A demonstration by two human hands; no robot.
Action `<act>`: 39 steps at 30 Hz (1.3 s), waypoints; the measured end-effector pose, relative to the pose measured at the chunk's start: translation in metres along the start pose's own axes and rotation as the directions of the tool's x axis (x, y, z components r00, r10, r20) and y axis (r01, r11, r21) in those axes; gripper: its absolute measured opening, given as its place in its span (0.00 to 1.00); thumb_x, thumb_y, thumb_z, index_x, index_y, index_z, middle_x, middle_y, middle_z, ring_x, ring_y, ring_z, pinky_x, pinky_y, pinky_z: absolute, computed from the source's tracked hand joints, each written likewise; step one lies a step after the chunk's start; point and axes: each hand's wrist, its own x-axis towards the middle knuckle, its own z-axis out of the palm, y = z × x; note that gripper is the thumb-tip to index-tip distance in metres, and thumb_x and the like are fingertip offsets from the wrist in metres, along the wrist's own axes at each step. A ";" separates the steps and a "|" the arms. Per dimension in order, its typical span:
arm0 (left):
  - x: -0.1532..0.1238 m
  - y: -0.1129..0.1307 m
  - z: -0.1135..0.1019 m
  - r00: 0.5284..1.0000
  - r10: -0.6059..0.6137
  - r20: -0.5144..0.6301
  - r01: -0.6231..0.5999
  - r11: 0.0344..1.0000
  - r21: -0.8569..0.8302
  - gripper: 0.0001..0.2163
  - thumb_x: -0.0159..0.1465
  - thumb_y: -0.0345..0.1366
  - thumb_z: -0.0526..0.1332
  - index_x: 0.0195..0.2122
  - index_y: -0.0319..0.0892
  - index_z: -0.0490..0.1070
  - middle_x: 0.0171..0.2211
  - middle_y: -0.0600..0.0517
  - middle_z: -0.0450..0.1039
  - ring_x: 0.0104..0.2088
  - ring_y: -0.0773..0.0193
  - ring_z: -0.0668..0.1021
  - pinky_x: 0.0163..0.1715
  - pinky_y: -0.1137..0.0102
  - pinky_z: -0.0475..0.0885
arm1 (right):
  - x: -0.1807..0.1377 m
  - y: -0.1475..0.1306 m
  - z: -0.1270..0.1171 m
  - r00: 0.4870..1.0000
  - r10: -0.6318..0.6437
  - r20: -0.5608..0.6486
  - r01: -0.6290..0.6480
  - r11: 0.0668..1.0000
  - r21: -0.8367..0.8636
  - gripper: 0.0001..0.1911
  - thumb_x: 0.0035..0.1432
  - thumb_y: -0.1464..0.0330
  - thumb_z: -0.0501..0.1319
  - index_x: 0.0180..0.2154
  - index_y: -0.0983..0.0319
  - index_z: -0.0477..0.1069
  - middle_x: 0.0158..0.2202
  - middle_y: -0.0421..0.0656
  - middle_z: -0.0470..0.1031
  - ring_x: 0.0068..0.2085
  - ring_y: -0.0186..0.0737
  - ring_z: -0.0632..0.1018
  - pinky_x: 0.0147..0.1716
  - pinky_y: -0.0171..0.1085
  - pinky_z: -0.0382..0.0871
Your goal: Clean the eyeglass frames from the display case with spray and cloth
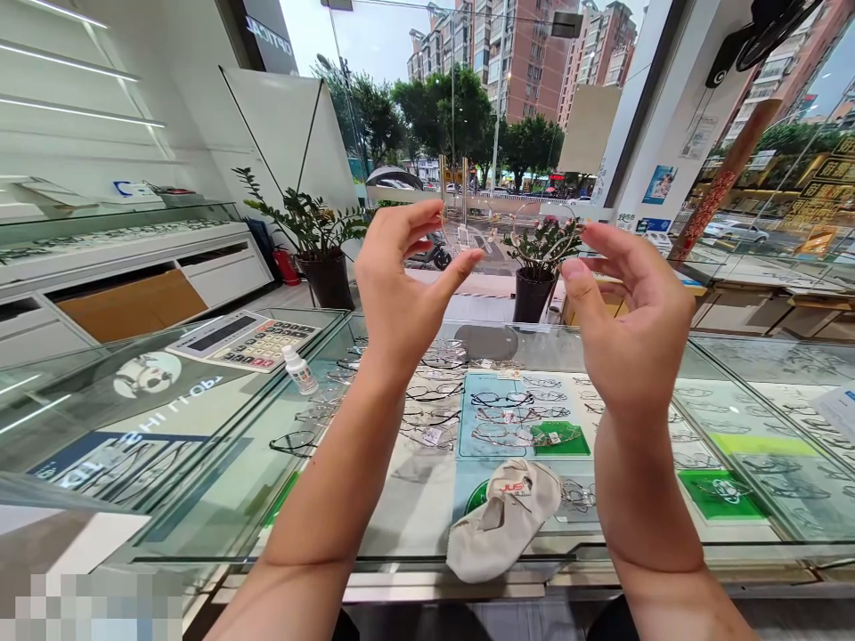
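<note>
A pair of thin-rimmed eyeglasses (492, 233) is raised above the glass counter, against the bright window. My left hand (407, 276) has its index fingertip at one side of the rim, with the thumb lower and apart. On the other side, my right hand (631, 312) holds the frame near its index finger and thumb. The clear lenses and fine frame are hard to make out against the street. Below, a crumpled pale grey cloth (504, 525) with red lettering lies on the counter's front edge. A small white bottle (299, 372) stands left of my left forearm.
The glass counter (414, 507) shows rows of eyeglasses (434, 392) beneath my arms. A large calculator (244, 340) lies at the left. Potted plants (327, 276) stand beyond the counter near the window. A display cabinet (134, 285) runs along the left wall.
</note>
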 end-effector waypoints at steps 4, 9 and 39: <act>0.000 0.001 -0.001 0.998 -0.052 -0.030 0.047 0.985 -0.165 0.25 0.68 0.59 0.71 0.62 0.60 0.73 0.59 0.47 0.76 0.60 0.45 0.82 0.56 0.49 0.81 | 0.004 0.009 0.002 0.997 -0.027 -0.067 0.032 0.997 0.074 0.07 0.72 0.59 0.65 0.45 0.54 0.77 0.50 0.47 0.85 0.58 0.51 0.85 0.53 0.52 0.85; -0.002 0.004 -0.005 0.993 -0.112 -0.038 0.094 0.942 -0.322 0.29 0.62 0.56 0.76 0.61 0.56 0.76 0.61 0.45 0.74 0.66 0.42 0.77 0.63 0.49 0.77 | 0.006 0.026 0.007 0.993 -0.084 -0.079 0.095 0.984 0.148 0.05 0.71 0.63 0.66 0.39 0.54 0.76 0.39 0.42 0.82 0.55 0.48 0.86 0.50 0.47 0.84; -0.005 0.014 0.002 0.996 -0.031 -0.089 -0.005 0.925 -0.379 0.28 0.60 0.50 0.80 0.59 0.57 0.77 0.59 0.45 0.75 0.66 0.40 0.75 0.64 0.45 0.76 | 0.020 0.039 0.006 0.989 0.136 0.062 -0.148 0.826 0.544 0.14 0.68 0.52 0.70 0.47 0.53 0.79 0.49 0.43 0.85 0.56 0.48 0.86 0.48 0.45 0.87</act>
